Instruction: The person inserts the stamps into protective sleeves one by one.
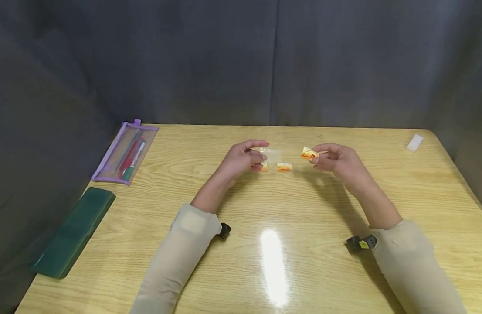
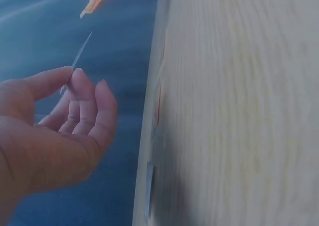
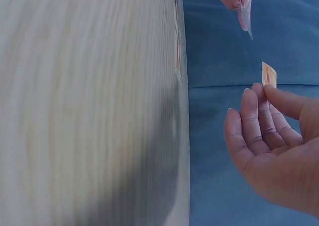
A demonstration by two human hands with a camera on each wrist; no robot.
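Observation:
My left hand (image 1: 241, 158) pinches a small clear plastic piece (image 1: 273, 154) above the table, between thumb and fingertip; in the left wrist view this thin sheet (image 2: 81, 51) appears nearly edge-on. To its right, my right hand (image 1: 339, 160) holds a small yellow-and-orange printed piece (image 1: 309, 153) between thumb and fingers, raised off the table. The clear plastic and the printed piece are apart. Below, a similar printed piece (image 1: 284, 167) lies on the wood, and another (image 1: 264, 166) is partly hidden by the left fingers. Whether these pieces are packets or cards I cannot tell.
A see-through pencil pouch (image 1: 125, 152) with purple trim, holding pens, lies at the back left of the wooden table (image 1: 323, 270). Nearer on that side is a dark green case (image 1: 74, 231). A small white block (image 1: 415, 142) sits near the back right corner. Dark curtains (image 1: 209, 61) hang behind.

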